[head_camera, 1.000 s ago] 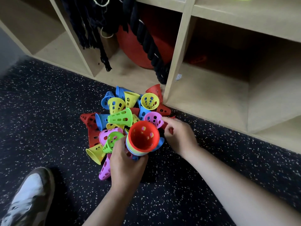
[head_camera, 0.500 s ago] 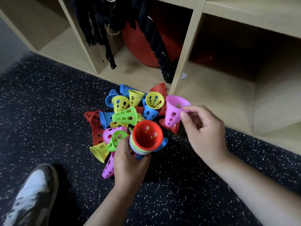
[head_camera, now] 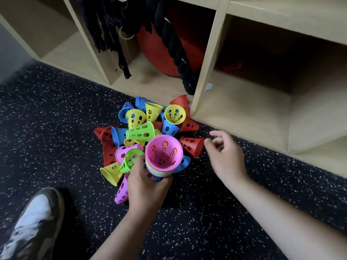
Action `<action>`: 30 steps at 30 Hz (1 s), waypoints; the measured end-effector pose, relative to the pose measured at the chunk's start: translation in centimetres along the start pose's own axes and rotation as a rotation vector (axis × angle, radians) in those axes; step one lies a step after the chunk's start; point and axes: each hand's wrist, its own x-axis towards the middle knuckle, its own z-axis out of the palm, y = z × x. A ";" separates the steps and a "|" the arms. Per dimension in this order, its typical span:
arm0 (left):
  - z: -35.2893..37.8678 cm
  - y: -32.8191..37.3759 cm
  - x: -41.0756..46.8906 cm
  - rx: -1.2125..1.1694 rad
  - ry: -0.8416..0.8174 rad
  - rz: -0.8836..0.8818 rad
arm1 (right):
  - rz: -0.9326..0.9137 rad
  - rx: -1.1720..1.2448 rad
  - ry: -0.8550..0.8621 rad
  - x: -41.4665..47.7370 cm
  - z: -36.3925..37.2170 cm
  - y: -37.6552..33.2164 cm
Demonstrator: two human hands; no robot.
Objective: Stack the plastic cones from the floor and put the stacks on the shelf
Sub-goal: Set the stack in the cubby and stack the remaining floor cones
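My left hand (head_camera: pixel 144 186) grips a stack of nested cones (head_camera: pixel 163 156) from below, mouth up, with a pink cone innermost on top. Behind it on the dark floor lies a heap of loose perforated cones (head_camera: pixel 142 126) in red, blue, yellow, green and pink. My right hand (head_camera: pixel 224 154) hovers to the right of the stack with loosely curled fingers and holds nothing. Its fingertips are close to a red cone (head_camera: pixel 192 146) lying on its side. The wooden shelf (head_camera: pixel 242 109) stands just beyond the heap.
The shelf's right compartment has a bare floor; the middle one holds a red disc (head_camera: pixel 163 47) and a thick dark rope (head_camera: pixel 174 40). Dark tassels (head_camera: pixel 105 34) hang in front. My shoe (head_camera: pixel 35 220) is at the lower left on the speckled floor (head_camera: pixel 56 119).
My right hand lifted a pink cone from the heap, dropped it into the stack in my left hand, and let go. It now hovers beside the red cone.
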 end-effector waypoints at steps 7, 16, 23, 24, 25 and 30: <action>0.3 -0.4 -0.1 -0.034 -0.003 -0.069 | 0.308 -0.017 -0.106 1.4 5.4 2.3; 0.1 -0.4 0.4 -0.053 -0.036 -0.082 | -0.057 0.172 0.074 -0.6 2.2 -1.0; 0.1 -0.3 0.4 0.014 -0.018 -0.074 | -0.735 0.103 0.043 -3.0 -3.5 -7.4; 0.0 -0.4 0.4 0.014 -0.014 -0.070 | -0.786 0.076 -0.030 -2.9 -3.2 -7.6; 0.0 -0.5 0.5 0.011 -0.010 -0.069 | -0.814 0.062 -0.110 -2.8 -2.9 -7.6; -0.1 -0.9 0.5 0.005 0.025 -0.087 | -0.639 0.219 -0.218 -1.5 -1.5 -5.9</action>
